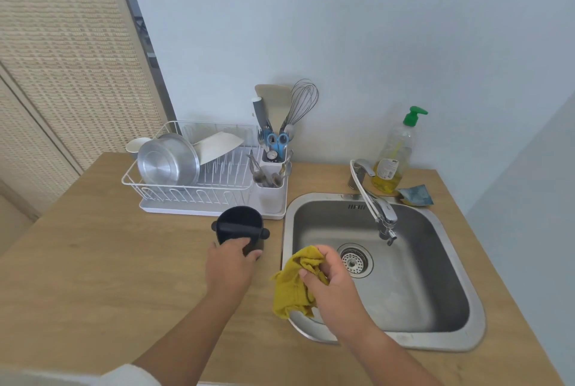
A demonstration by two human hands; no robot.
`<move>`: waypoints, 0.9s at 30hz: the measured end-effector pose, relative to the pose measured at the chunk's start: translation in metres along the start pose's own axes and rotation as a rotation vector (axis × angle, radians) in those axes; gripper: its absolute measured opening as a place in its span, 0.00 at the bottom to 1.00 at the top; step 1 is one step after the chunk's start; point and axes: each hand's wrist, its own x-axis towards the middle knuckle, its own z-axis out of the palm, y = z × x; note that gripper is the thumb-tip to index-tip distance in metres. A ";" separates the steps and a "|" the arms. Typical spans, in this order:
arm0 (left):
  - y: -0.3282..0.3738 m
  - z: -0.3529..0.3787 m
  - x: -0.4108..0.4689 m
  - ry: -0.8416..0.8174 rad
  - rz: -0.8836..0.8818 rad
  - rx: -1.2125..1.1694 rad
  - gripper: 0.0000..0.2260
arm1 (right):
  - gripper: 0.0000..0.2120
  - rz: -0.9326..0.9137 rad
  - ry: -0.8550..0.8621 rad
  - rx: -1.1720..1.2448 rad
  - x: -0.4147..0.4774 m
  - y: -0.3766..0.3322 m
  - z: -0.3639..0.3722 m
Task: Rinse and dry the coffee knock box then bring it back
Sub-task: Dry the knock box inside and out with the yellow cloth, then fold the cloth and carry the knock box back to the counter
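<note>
The black coffee knock box stands upright on the wooden counter, just left of the sink and in front of the dish rack. A black bar crosses its open top. My left hand grips its near side. My right hand holds a crumpled mustard-yellow cloth over the sink's left rim. The cloth is apart from the knock box.
A steel sink with a drain strainer and a swivel tap lies at the right. A white dish rack holds a steel pot and a board. A cutlery holder, a soap bottle and a sponge stand behind.
</note>
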 end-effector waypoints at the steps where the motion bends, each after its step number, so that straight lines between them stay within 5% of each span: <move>1: 0.001 -0.008 -0.002 0.038 0.009 0.004 0.13 | 0.11 0.006 -0.020 0.014 0.000 -0.001 0.000; 6: 0.002 -0.051 -0.023 0.105 0.188 -0.172 0.08 | 0.10 0.020 -0.143 -0.046 0.003 -0.013 0.000; 10: 0.003 -0.076 -0.033 -0.411 0.362 -0.545 0.19 | 0.06 0.051 -0.260 -0.072 0.001 -0.027 0.010; 13: -0.003 -0.088 -0.034 -0.680 0.376 -0.665 0.18 | 0.05 0.041 -0.321 -0.128 -0.003 -0.040 0.019; 21: -0.013 -0.116 -0.027 -0.516 0.519 -0.341 0.04 | 0.08 -0.023 -0.338 -0.560 -0.007 -0.065 0.044; 24: -0.013 -0.134 -0.018 -0.477 0.518 -0.353 0.07 | 0.11 -0.191 -0.159 -0.891 -0.004 -0.078 0.049; 27: -0.016 -0.155 -0.010 -0.417 0.524 -0.373 0.08 | 0.13 -0.392 -0.067 -0.886 -0.003 -0.087 0.051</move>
